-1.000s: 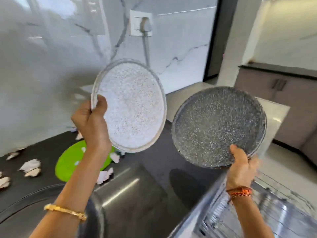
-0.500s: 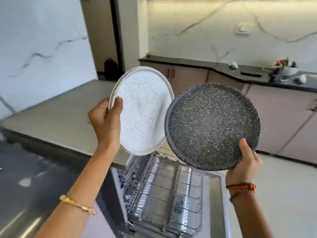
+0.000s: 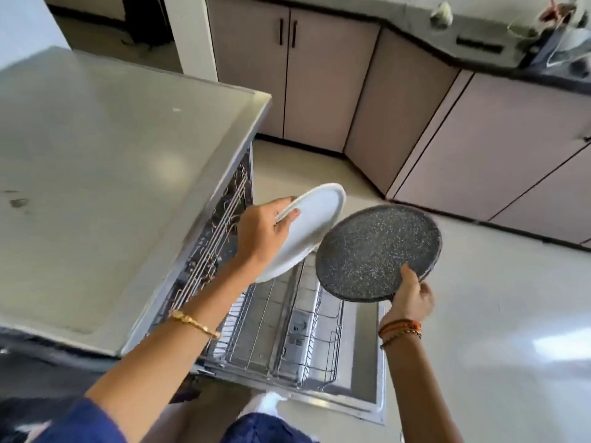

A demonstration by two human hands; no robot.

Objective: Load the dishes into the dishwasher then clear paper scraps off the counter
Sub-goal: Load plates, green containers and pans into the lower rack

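Part of the white plate [image 3: 311, 225] is hidden behind the left hand [image 3: 260, 233] gripping its rim and behind the dark speckled plate [image 3: 379, 252], which overlaps its lower right edge. The dishwasher's lower rack [image 3: 281, 330] is covered in places by both plates and the left forearm; the rack inside the dishwasher [image 3: 217, 238] is blurred, its contents unreadable. Far above the dishwasher, items on the dark counter [image 3: 479, 43] are smeared and cut by the frame's right edge. The right hand [image 3: 411, 300] hides its plate's bottom rim.
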